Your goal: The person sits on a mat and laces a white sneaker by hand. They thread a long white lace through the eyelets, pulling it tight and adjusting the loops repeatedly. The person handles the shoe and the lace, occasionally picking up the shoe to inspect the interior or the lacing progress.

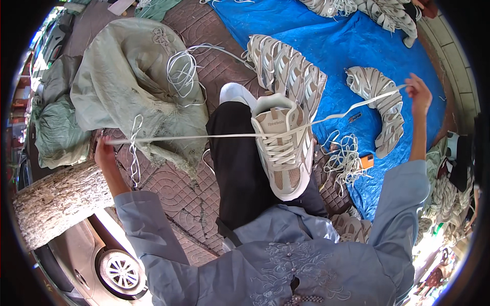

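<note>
A: Starting at the left, what is the left hand (104,153) doing?

B: It is reaching far out to the left with the arm nearly straight, fingers closing on one end of the long flat white shoelace (204,136), beside the crumpled pale green woven sack (138,81) lying on the patterned brick paving (178,188). A loose tangle of white laces (182,71) is resting on that sack.

A: And the lace itself?

B: It is running taut across to the beige and white mesh sneaker (283,148), which is sitting on the person's black-trousered knee (237,163) in the middle. The lace is passing through the eyelets farthest from the person, then rising to the right.

A: The right hand (419,92)?

B: It is lifted high and far to the right, forearm upright, pinching the other end of the lace. So both hands are wide apart, each clamped on one lace end.

A: How many shoes are lying around?

B: One on the knee. On the blue plastic tarpaulin (326,35) two rows of matching sneakers are lying: a stacked row (288,69) just beyond the knee and a curved row (380,104) to the right. I cannot count the pairs in either. A second bundle of white laces (344,158) is lying near the right of the knee.

A: Anything cut off?

B: More sneakers at the far edge are cropped by the rim, and the right-edge clutter is hard to make out.
</note>
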`<act>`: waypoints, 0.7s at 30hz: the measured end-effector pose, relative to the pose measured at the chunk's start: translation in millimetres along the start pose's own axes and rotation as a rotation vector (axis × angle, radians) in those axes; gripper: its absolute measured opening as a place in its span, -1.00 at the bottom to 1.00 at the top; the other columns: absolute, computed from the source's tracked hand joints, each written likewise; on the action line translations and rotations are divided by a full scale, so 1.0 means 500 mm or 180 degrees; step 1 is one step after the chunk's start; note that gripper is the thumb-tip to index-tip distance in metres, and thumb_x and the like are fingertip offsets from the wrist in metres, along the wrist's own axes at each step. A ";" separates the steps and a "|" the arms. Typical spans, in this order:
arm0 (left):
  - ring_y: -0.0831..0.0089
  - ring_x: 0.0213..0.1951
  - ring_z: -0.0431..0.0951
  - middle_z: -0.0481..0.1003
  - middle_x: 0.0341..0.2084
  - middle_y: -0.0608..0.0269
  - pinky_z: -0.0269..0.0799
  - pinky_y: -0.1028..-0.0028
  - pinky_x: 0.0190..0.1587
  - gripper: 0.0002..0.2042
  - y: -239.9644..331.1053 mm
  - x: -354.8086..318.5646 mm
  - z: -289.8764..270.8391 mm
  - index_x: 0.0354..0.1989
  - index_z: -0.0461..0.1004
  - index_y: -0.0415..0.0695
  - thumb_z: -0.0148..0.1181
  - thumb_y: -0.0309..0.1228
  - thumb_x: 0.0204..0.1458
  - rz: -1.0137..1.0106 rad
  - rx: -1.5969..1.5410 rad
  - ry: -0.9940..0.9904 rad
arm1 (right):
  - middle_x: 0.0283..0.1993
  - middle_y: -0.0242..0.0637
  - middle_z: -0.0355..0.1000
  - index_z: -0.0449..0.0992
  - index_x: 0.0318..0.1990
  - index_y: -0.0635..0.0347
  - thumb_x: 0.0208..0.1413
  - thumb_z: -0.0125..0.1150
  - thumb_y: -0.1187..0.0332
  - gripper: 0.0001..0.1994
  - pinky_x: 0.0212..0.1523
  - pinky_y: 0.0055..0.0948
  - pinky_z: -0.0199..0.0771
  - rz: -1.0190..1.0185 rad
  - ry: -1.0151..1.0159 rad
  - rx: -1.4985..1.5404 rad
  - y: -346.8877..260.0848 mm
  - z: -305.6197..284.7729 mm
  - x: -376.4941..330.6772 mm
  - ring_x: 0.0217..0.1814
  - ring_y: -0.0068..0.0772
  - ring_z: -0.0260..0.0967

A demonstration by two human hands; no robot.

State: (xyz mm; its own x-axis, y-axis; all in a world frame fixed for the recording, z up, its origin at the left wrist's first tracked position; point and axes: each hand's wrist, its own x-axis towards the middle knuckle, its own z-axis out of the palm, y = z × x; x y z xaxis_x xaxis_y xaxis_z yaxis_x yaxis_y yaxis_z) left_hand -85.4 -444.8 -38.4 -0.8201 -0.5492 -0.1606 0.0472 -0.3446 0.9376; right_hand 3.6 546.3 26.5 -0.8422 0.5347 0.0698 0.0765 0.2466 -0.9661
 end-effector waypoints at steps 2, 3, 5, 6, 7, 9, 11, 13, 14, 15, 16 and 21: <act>0.36 -0.25 0.45 0.43 -0.34 0.05 0.42 0.51 -0.19 -0.82 -0.062 -0.121 0.201 -0.25 0.37 -0.39 -0.01 -0.56 -0.02 0.0839 0.1469 -0.0892 | -0.40 -0.29 0.46 0.53 -0.34 0.25 -0.02 -0.06 0.38 -0.78 -0.54 -0.61 0.28 -0.0288 -0.0793 -0.1498 -0.117 0.179 -0.108 -0.50 -0.51 0.34; 0.45 -0.28 0.44 0.45 -0.36 0.13 0.37 0.53 -0.22 -0.83 -0.063 -0.245 0.372 -0.27 0.41 -0.32 -0.03 -0.54 -0.02 0.0561 0.2100 -0.0652 | -0.40 -0.28 0.46 0.53 -0.37 0.18 -0.03 -0.05 0.34 -0.79 -0.43 -0.51 0.32 -0.1989 -0.1563 -0.1028 -0.111 0.251 -0.142 -0.50 -0.42 0.31; 0.44 -0.33 0.43 0.45 -0.44 0.22 0.33 0.46 -0.19 -0.84 -0.148 -0.362 0.467 -0.34 0.45 -0.25 -0.04 -0.49 -0.03 0.1050 0.1629 -0.2282 | -0.34 -0.32 0.45 0.50 -0.51 0.14 -0.12 0.03 0.36 -0.87 -0.17 -0.40 0.30 -0.2473 -0.2335 -0.0459 -0.123 0.390 -0.231 -0.28 -0.35 0.33; 0.45 -0.36 0.43 0.45 -0.43 0.21 0.33 0.48 -0.21 -0.88 -0.176 -0.438 0.520 -0.38 0.45 -0.26 -0.01 -0.52 -0.04 0.0633 0.1099 -0.2507 | -0.37 -0.37 0.44 0.49 -0.55 0.12 -0.20 0.08 0.34 -0.90 -0.18 -0.38 0.29 -0.3274 -0.2464 -0.0359 -0.117 0.451 -0.264 -0.27 -0.35 0.32; 0.48 -0.37 0.44 0.47 -0.46 0.25 0.35 0.52 -0.26 -0.87 -0.187 -0.515 0.564 -0.44 0.46 -0.27 -0.01 -0.50 -0.05 0.0388 0.1092 -0.2434 | -0.40 -0.45 0.42 0.49 -0.57 0.08 -0.29 0.11 0.32 -0.90 -0.18 -0.39 0.24 -0.3161 -0.2513 -0.0708 -0.128 0.500 -0.305 -0.24 -0.41 0.29; 0.56 -0.42 0.45 0.48 -0.49 0.31 0.35 0.60 -0.32 -0.92 -0.221 -0.611 0.600 -0.44 0.47 -0.21 0.07 -0.60 -0.12 0.0849 0.2188 -0.2442 | -0.39 -0.48 0.42 0.47 -0.57 0.07 -0.24 0.11 0.32 -0.92 -0.13 -0.44 0.17 -0.3310 -0.2792 -0.1569 -0.123 0.550 -0.367 -0.17 -0.43 0.27; 0.28 -0.46 0.47 0.45 -0.57 0.17 0.37 0.45 -0.43 -0.98 -0.254 -0.649 0.615 -0.53 0.43 -0.17 0.10 -0.56 -0.18 0.1999 0.2437 -0.2556 | -0.38 -0.53 0.41 0.48 -0.57 0.06 -0.26 0.12 0.32 -0.92 -0.11 -0.44 0.15 -0.2965 -0.2665 -0.1879 -0.117 0.554 -0.402 -0.12 -0.46 0.24; 0.26 -0.52 0.42 0.39 -0.65 0.20 0.35 0.37 -0.49 -0.97 -0.274 -0.675 0.608 -0.57 0.38 -0.15 0.08 -0.56 -0.20 0.2482 0.2938 -0.2780 | -0.38 -0.55 0.41 0.48 -0.57 0.06 -0.27 0.13 0.32 -0.92 -0.09 -0.44 0.14 -0.2806 -0.2603 -0.1848 -0.111 0.554 -0.414 -0.10 -0.47 0.23; 0.26 -0.53 0.42 0.37 -0.66 0.21 0.34 0.36 -0.50 -0.96 -0.281 -0.684 0.603 -0.57 0.37 -0.15 0.08 -0.56 -0.21 0.2417 0.2940 -0.2765 | -0.37 -0.55 0.41 0.48 -0.56 0.07 -0.28 0.13 0.33 -0.92 -0.09 -0.43 0.14 -0.2808 -0.2609 -0.1698 -0.106 0.546 -0.412 -0.11 -0.48 0.24; 0.27 -0.54 0.41 0.36 -0.67 0.22 0.33 0.34 -0.51 -0.95 -0.287 -0.696 0.601 -0.58 0.36 -0.14 0.07 -0.57 -0.22 0.2346 0.2928 -0.2776 | -0.37 -0.55 0.41 0.48 -0.56 0.07 -0.28 0.14 0.33 -0.92 -0.09 -0.42 0.14 -0.2790 -0.2603 -0.1564 -0.104 0.536 -0.411 -0.12 -0.48 0.24; 0.27 -0.55 0.40 0.34 -0.68 0.22 0.33 0.33 -0.52 -0.94 -0.291 -0.704 0.600 -0.58 0.34 -0.14 0.07 -0.57 -0.23 0.2275 0.2917 -0.2788 | -0.35 -0.54 0.42 0.49 -0.55 0.07 -0.29 0.13 0.33 -0.90 -0.08 -0.41 0.14 -0.2765 -0.2629 -0.1522 -0.104 0.533 -0.407 -0.12 -0.48 0.25; 0.24 -0.55 0.42 0.38 -0.66 0.19 0.34 0.35 -0.51 -0.96 -0.290 -0.733 0.603 -0.58 0.38 -0.17 0.10 -0.57 -0.22 0.2441 0.3328 -0.2596 | -0.34 -0.53 0.43 0.49 -0.55 0.08 -0.30 0.14 0.33 -0.90 -0.07 -0.41 0.15 -0.2730 -0.2556 -0.1467 -0.109 0.524 -0.412 -0.13 -0.48 0.26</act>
State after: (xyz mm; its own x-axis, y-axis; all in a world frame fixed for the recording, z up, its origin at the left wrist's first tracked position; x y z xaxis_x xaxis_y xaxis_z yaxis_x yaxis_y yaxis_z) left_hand 36.5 36.1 -22.4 -0.8827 0.3358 0.3287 0.4685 0.6835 0.5598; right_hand 33.2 210.8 -0.1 -0.7870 -0.5372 0.3034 -0.6116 0.6150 -0.4977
